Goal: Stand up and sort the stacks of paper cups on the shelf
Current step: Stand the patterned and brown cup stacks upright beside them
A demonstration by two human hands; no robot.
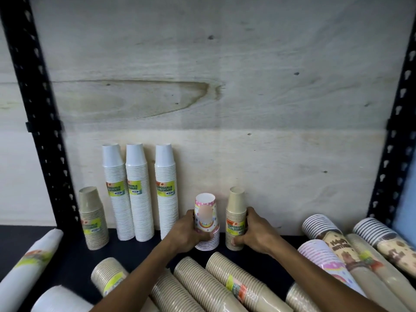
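Left hand [188, 233] grasps the upright patterned cup stack [206, 221]; right hand [252, 233] grasps the upright beige cup stack [235, 219] at its 9 o'clock. Both axes vertical, standing mid-shelf [67, 255]; white stacks [139, 192] toward 10 o'clock.

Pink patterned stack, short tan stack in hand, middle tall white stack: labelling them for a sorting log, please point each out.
pink patterned stack [205, 218], head view, top cup's side
short tan stack [235, 207], head view, top cup's side
middle tall white stack [137, 212], head view, ribbed rims
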